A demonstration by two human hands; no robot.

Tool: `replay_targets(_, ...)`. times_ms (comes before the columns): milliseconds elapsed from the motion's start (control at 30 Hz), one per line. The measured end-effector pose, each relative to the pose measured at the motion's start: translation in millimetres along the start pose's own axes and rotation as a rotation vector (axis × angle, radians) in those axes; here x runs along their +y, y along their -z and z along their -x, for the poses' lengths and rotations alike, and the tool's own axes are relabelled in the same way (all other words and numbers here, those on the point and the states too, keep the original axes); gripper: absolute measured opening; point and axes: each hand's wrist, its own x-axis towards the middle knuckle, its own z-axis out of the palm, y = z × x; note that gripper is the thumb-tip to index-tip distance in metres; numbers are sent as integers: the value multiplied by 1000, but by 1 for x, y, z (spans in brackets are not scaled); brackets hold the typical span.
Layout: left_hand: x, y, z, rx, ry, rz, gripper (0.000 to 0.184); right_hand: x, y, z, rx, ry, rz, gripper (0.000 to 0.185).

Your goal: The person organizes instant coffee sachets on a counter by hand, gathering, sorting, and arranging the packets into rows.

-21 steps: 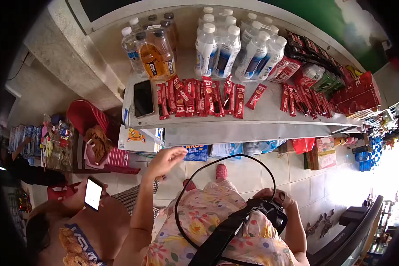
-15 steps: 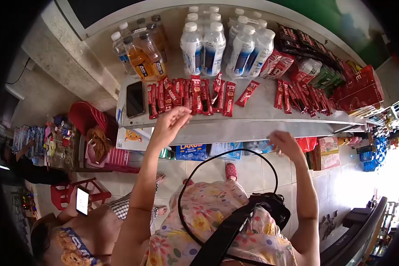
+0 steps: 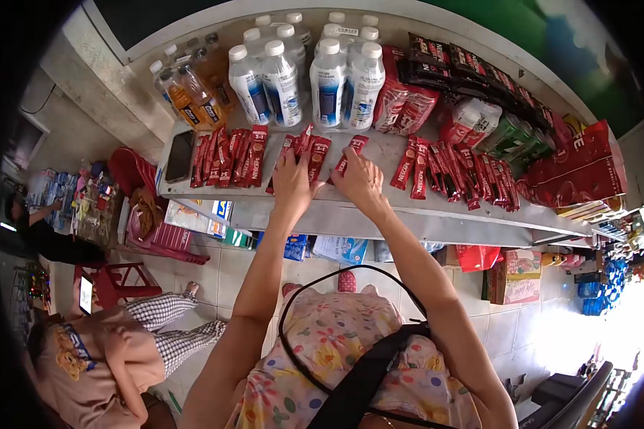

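Red Nescafe 3in1 coffee sachets lie in groups along the front of a grey shelf [image 3: 451, 200]. My left hand [image 3: 294, 182] is closed over a few coffee sachets [image 3: 318, 157] near the middle, its fingers partly covering them. Just to the right, my right hand [image 3: 363, 180] pinches a single coffee sachet [image 3: 358, 144] whose upper end sticks out past the fingers. Left of my hands lies a row of sachets [image 3: 229, 157], side by side. More sachets [image 3: 465, 171] lie bunched on the right.
Behind the sachets stand white-capped bottles [image 3: 279, 89], amber drink bottles [image 3: 199, 100] and red packs [image 3: 406, 100]. A phone [image 3: 180, 156] lies at the shelf's left end, and a red Nescafe bag [image 3: 579, 168] at its right. A seated person [image 3: 107, 350] is at lower left.
Both hands have come down onto the sachets, the right one moving in from the right. A gap now separates the left row from those under my left hand. The view has shifted right.
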Motion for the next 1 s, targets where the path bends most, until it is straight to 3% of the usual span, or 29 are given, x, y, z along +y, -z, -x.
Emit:
replay_targets(267, 23, -8, 1, 18, 137, 159, 57, 31, 41, 3, -125, -7, -81, 44)
replay_targets(333, 17, -13, -1, 86, 134, 171, 56, 33, 44, 4, -108, -136, -55, 49)
replay_targets(400, 17, -9, 0, 26, 228, 446, 51, 49, 43, 2, -157, -133, -74, 56)
replay_targets(433, 16, -8, 1, 26, 237, 443, 51, 51, 46, 3, -116, -42, -143, 60)
replay_targets(500, 17, -7, 5, -161, 624, 1478, 46, 54, 50, 6, -151, -51, -277, 56)
replay_targets(600, 21, -4, 13, -185, 666, 1731, 45, 56, 52, 11, -132, -131, -441, 48)
replay_targets(733, 23, -14, 13, -143, 675, 1796, 44, 79, 37, 10, -130, -125, -465, 55)
replay_targets(1000, 28, -17, 16, -139, 716, 1848, 45, 61, 52, 5, -330, -306, -628, 40)
